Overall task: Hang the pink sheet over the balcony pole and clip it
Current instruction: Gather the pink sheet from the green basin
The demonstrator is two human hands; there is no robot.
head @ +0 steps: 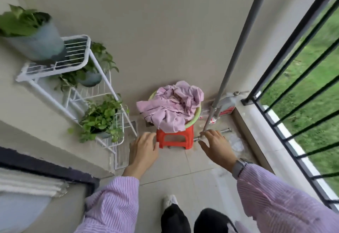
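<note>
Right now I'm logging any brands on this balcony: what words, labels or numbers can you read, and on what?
None can be read.
Jug by the pole: its red label band is too blurred to read.
Watch on the right wrist: the face shows no digits.

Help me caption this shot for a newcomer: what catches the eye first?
The crumpled pink sheet heaped in a green basin on a red stool, centre frame. Both hands, left and right, reach toward it, open and empty. A grey pole slants up on the right beside the black railing.
</note>
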